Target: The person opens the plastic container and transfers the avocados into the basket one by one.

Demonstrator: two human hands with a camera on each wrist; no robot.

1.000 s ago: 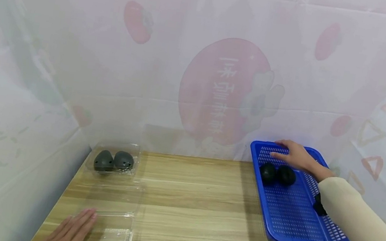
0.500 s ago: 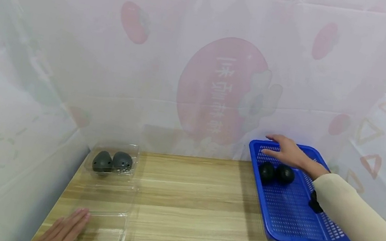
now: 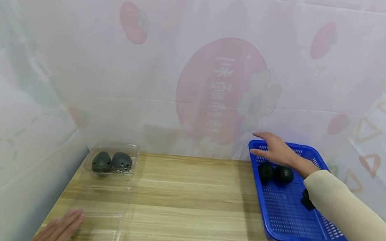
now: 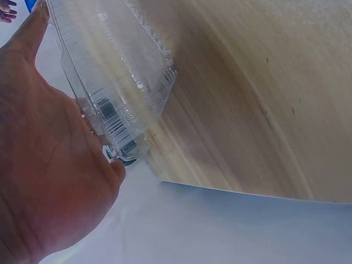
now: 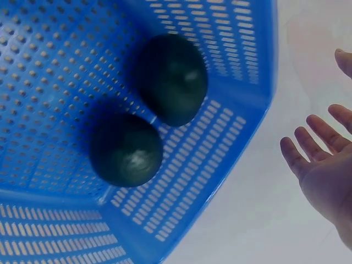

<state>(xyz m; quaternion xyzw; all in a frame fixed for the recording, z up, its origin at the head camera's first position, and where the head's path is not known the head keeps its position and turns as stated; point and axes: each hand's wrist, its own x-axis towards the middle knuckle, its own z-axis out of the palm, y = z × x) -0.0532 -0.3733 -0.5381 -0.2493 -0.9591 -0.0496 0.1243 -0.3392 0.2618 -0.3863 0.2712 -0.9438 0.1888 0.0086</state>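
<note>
My left hand [image 3: 58, 228] lies with straight fingers along the left side of a clear plastic clamshell box [image 3: 97, 233] at the table's front left. In the left wrist view, a finger of it touches the rim of the clear box [image 4: 118, 66]. My right hand [image 3: 278, 150] hovers over the far left corner of a blue perforated basket [image 3: 304, 240], fingers spread, holding nothing. Below it, two dark green avocados [image 3: 284, 175] sit side by side in the basket. The right wrist view shows the avocados [image 5: 126, 151] against the basket wall, apart from the hand.
Another clear box [image 3: 137, 152] stands at the back left with two dark, rounded fruits [image 3: 102, 162] inside. A printed white cloth [image 3: 170, 71] hangs behind and at both sides of the wooden table [image 3: 188, 203]. A black device [image 3: 307, 200] shows at the right sleeve.
My right hand has moved left across the basket's far end, toward its left corner. My left hand and the front clear box have shifted slightly left. The avocados stay in place.
</note>
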